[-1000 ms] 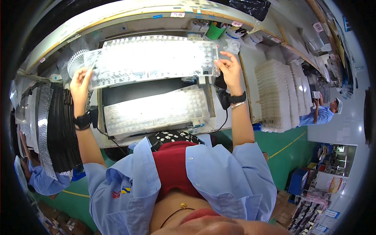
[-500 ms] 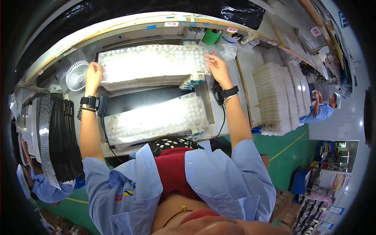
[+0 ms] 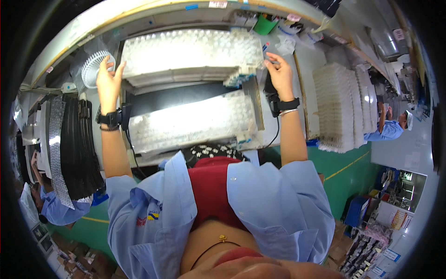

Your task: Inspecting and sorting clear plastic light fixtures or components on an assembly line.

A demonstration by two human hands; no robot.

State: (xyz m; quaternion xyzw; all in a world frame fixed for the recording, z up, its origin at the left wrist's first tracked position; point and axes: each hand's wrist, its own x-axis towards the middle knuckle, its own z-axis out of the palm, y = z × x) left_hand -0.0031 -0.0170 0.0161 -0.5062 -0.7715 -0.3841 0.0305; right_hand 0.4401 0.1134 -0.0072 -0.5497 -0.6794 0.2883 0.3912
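Note:
A far stack of long, clear plastic panels (image 3: 195,51), patterned with rounded cells, lies across the workbench under bright glare. At its left end, my left hand (image 3: 108,83) is raised with thumb and fingers apart, holding nothing. My right hand (image 3: 279,73) hovers just off the right end, fingers loosely spread and nothing between them. Closer to my body lies a second stack of similar clear panels (image 3: 195,121), slightly tilted, in clear film. Blue bits (image 3: 239,80) show at the far stack's right corner.
A white round fan (image 3: 95,69) stands behind my left hand. Tall stacks of white sheets (image 3: 334,109) stand to the right, dark panels (image 3: 79,144) to the left. A shelf edge (image 3: 162,14) crosses the back. Co-workers sit at both sides; a green container (image 3: 265,26) is at the back.
Both hands have let go of the top panel on the far stack and opened, moving slightly outward from its ends. The whole view has shifted a little.

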